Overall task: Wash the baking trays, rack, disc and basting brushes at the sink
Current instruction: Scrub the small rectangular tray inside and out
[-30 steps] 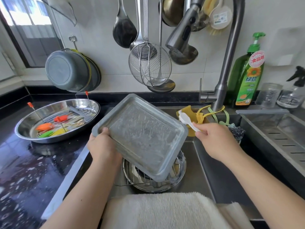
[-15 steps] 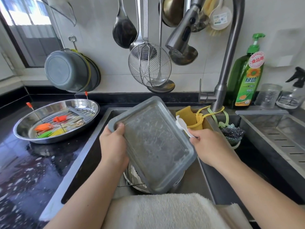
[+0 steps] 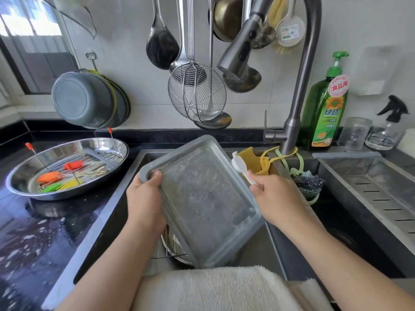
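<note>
One grey baking tray (image 3: pixel 202 198), tilted over sink (image 3: pixel 276 250): left hand (image 3: pixel 146 203) grips its left rim; right hand (image 3: pixel 278 198), at right rim, pinches white brush (image 3: pixel 241 168).

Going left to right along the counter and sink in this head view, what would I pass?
Oval steel dish → left hand → grey tray → right hand → steel scourer → drain rack

wall (image 3: pixel 134 52): pale tile | window (image 3: pixel 29 41): upper left, daylight | countertop (image 3: pixel 33 232): black, wet, glossy
</note>
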Action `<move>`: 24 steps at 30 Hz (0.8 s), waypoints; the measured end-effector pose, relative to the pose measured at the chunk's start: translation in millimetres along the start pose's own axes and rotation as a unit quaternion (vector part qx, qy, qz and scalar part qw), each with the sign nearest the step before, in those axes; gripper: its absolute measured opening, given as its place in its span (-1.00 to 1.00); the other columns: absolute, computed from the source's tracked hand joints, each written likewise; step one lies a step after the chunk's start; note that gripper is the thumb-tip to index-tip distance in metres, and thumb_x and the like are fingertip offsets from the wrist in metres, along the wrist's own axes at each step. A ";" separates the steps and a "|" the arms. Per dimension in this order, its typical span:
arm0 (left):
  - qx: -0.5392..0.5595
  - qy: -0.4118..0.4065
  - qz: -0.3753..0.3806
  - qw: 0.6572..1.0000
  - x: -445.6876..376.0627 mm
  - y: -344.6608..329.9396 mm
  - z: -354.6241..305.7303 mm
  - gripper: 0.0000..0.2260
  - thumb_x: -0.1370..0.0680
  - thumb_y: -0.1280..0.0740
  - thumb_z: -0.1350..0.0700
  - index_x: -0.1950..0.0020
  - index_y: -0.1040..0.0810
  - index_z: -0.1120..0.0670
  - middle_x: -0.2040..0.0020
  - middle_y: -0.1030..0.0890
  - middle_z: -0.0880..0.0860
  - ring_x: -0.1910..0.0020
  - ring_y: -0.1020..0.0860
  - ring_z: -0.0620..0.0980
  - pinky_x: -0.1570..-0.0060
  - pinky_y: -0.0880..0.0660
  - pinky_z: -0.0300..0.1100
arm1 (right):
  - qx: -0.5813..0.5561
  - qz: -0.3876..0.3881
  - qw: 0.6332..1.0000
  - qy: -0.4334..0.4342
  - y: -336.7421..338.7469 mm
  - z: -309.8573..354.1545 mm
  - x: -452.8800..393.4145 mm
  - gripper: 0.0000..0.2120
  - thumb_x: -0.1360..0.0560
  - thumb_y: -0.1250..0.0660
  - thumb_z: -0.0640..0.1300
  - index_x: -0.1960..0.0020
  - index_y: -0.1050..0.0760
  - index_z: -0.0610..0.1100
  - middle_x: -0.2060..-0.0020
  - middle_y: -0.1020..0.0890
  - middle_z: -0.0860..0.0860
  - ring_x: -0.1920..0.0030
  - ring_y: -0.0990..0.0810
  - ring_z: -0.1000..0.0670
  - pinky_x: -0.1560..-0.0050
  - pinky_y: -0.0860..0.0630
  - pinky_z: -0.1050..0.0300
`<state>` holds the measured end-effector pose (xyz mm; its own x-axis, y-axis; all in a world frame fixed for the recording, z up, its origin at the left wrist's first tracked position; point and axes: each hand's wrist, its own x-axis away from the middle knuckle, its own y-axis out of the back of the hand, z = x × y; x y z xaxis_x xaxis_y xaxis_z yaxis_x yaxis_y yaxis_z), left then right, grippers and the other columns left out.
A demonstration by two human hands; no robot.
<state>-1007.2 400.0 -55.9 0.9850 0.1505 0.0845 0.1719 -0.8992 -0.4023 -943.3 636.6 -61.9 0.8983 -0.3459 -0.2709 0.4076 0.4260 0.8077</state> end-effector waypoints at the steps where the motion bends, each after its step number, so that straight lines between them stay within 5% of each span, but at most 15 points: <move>1: 0.011 0.003 -0.016 1.000 -2.5 2.4 -1.6 -0.83 -0.68 -0.30 0.23 0.02 -0.64 0.02 0.01 -0.67 0.12 -0.08 -0.67 0.18 -0.28 -0.54 0.27 | 0.004 0.006 1.000 -0.001 0.2 0.0 0.7 -0.61 -0.66 -0.26 -0.09 -0.47 -0.45 0.10 0.12 -0.63 0.07 0.38 -0.38 0.16 0.48 -0.29 0.37; 4: 0.029 0.004 -0.049 0.998 -7.0 7.4 -3.9 -0.88 -0.69 -0.28 0.23 -0.10 -0.58 0.05 -0.01 -0.67 0.11 0.05 -0.68 0.09 -0.18 -0.61 0.16 | 0.030 0.029 0.999 0.002 1.3 -1.0 2.4 -0.63 -0.65 -0.29 -0.08 -0.44 -0.49 0.12 -0.15 -0.68 0.00 0.01 -0.62 -0.03 0.06 -0.54 0.18; 6: 0.035 0.005 -0.050 0.998 -8.1 7.6 -3.7 -0.87 -0.70 -0.27 0.24 -0.12 -0.58 0.05 -0.10 -0.67 0.15 -0.02 -0.69 0.14 -0.19 -0.61 0.17 | 0.043 0.042 0.998 -0.007 1.7 -0.9 4.5 -0.63 -0.65 -0.30 -0.07 -0.44 -0.49 0.13 -0.23 -0.66 -0.01 -0.17 -0.61 -0.11 -0.14 -0.55 0.05; 11: -0.022 0.003 0.041 0.999 0.5 -2.9 0.8 -0.84 -0.69 -0.28 0.26 -0.06 -0.64 0.07 0.03 -0.70 0.14 0.03 -0.69 0.15 -0.16 -0.62 0.21 | -0.012 -0.008 1.000 -0.005 0.0 -4.5 -0.2 -0.61 -0.65 -0.29 -0.09 -0.46 -0.46 0.10 -0.11 -0.65 -0.02 0.17 -0.50 0.05 0.19 -0.42 0.19; 16: -0.099 -0.033 0.126 0.987 10.6 -10.7 9.6 -0.82 -0.69 -0.28 0.26 -0.08 -0.68 0.11 0.06 -0.73 0.11 0.06 -0.69 0.09 -0.07 -0.64 0.10 | -0.046 -0.064 0.997 0.019 1.8 -4.4 -3.1 -0.58 -0.65 -0.31 -0.11 -0.49 -0.41 0.08 0.18 -0.43 0.10 0.19 -0.45 0.06 0.24 -0.36 0.16; 24: -0.069 -0.035 0.122 0.990 9.0 -7.9 6.8 -0.81 -0.69 -0.26 0.27 -0.09 -0.67 0.11 0.08 -0.73 0.07 0.08 -0.70 0.05 0.04 -0.66 -0.01 | -0.055 -0.095 0.994 0.025 0.1 -1.7 -2.8 -0.58 -0.66 -0.27 -0.11 -0.51 -0.40 0.06 0.19 -0.44 0.07 0.17 -0.47 0.00 0.19 -0.41 0.06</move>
<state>-999.6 411.2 -58.2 0.9964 -0.0533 -0.0654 -0.0694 -0.9591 -0.2745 -945.5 639.0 -62.0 0.8096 -0.3871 -0.4413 0.5834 0.4473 0.6779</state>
